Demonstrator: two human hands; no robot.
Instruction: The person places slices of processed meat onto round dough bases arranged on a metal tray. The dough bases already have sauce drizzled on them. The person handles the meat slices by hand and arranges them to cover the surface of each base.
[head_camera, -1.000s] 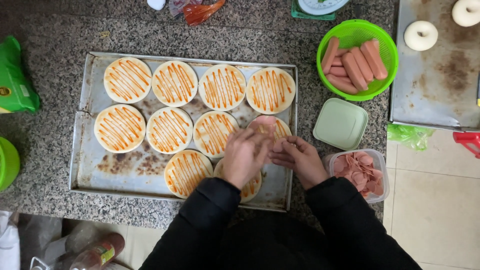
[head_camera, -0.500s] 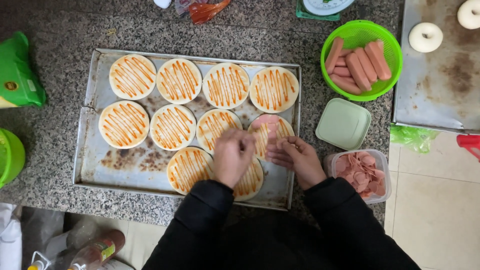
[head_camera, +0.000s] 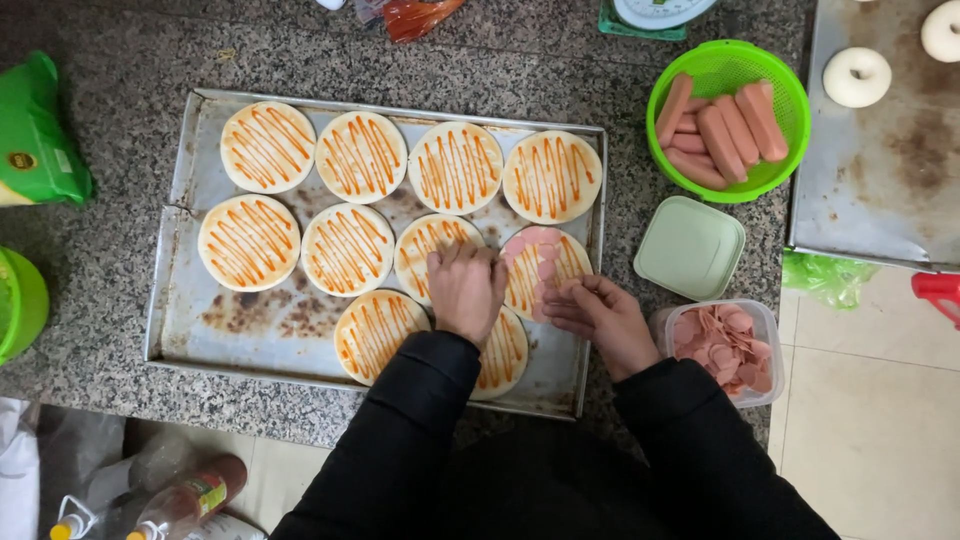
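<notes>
Your left hand (head_camera: 465, 290) lies palm down, fingers loosely curled and grasping nothing visible, on a sauce-striped dough round (head_camera: 437, 252) in the baking tray (head_camera: 180, 300) on the tabletop (head_camera: 110, 80). Your right hand (head_camera: 603, 318) pinches pink sausage slices (head_camera: 545, 268) onto the neighbouring round (head_camera: 547, 272), just left of the clear tub of slices (head_camera: 722, 345).
</notes>
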